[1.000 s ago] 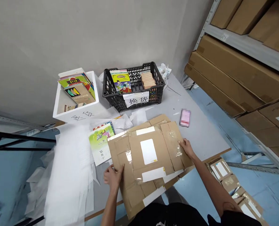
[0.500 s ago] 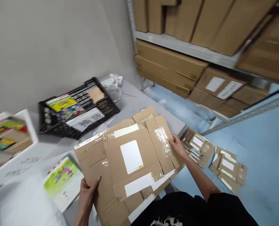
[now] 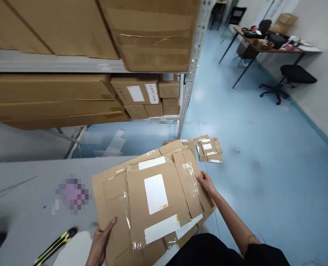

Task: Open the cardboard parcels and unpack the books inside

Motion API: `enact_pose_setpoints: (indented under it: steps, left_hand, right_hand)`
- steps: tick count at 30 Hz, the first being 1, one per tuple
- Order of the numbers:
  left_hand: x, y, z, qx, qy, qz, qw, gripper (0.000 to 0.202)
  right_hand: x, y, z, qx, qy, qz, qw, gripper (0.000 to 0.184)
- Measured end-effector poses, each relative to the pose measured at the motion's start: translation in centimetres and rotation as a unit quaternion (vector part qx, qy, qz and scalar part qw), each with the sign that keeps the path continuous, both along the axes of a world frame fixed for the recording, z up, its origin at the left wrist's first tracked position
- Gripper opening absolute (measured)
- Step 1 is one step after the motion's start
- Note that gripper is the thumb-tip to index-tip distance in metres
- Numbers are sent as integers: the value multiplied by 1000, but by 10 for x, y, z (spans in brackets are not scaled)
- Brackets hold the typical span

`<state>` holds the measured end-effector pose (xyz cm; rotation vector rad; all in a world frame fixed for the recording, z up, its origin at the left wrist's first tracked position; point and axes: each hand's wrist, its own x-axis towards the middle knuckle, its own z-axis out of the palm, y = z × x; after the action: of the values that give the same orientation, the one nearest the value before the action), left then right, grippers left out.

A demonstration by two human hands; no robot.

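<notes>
Fingers (image 3: 110,224) of the left hand (image 3: 99,246) and right hand (image 3: 206,184) clamp opposite edges of a flattened brown cardboard mailer with white labels (image 3: 155,195), held over the grey counter (image 3: 22,192); other flattened brown mailers (image 3: 208,148) already lie piled on the blue floor (image 3: 263,192).

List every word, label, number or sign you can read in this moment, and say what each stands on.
No text can be read with certainty.
White label on the flattened cardboard box: blank as far as shows.
Small yellow sticker on that box: too small to read.
Written label on the shelved carton: too small to read.
Pixelated pink-purple item on the grey table: blurred out.
</notes>
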<state>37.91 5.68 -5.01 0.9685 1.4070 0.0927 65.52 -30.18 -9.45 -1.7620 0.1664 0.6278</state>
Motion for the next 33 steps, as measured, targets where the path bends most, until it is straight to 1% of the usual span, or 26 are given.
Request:
enact_pose_setpoints:
  steps: [2, 4, 7, 10, 13, 15, 17, 19, 22, 24, 25, 27, 29, 31, 33]
  left_hand:
    - [42, -9, -15, -1, -10, -25, 1000, 46]
    - [82, -22, -35, 1, -16, -36, 999, 45]
    - [140, -51, -72, 2, -12, -36, 999, 46]
    - [195, -89, -115, -11, 3, -37, 999, 43]
    - [244, -124, -157, -13, 20, -23, 999, 32]
    - [270, -140, -182, -9, 36, -8, 999, 24]
    - [290, -149, -205, -1, 52, 7, 999, 19]
    - [303, -150, -226, 8, 61, 13, 998, 20]
    - [315, -143, -256, 22, 67, 19, 997, 21]
    - [322, -137, -273, 21, 71, 19, 997, 22]
    - [326, -134, -281, 17, 71, 14, 997, 22]
    - [336, -131, -297, 1, 65, -10, 998, 24]
    - [348, -130, -314, -13, 54, -37, 998, 27]
    - [361, -131, -334, -27, 39, -61, 997, 28]
    - [374, -134, -358, -48, 22, -84, 995, 29]
  right_hand:
    - [17, -31, -15, 16, 18, -22, 999, 35]
    - [40, -60, -30, 48, 42, -40, 997, 35]
    - [85, -103, -57, 91, 65, -74, 991, 36]
    - [137, -154, -91, 125, 78, -147, 978, 37]
    - [190, -212, -135, 135, 77, -227, 961, 40]
    - [223, -247, -169, 127, 67, -284, 948, 43]
    - [255, -275, -204, 116, 54, -345, 930, 44]
    - [287, -294, -241, 100, 45, -397, 911, 41]
    - [331, -312, -295, 68, 51, -440, 894, 33]
    - [350, -318, -329, 42, 76, -440, 894, 28]
    - [355, -319, -344, 28, 96, -432, 896, 26]
    - [354, -314, -374, -2, 144, -400, 905, 24]
    - [344, -300, -399, -27, 187, -348, 918, 21]
    - [328, -279, -419, -31, 218, -284, 933, 21]
    - [313, -259, -434, -13, 245, -216, 945, 29]
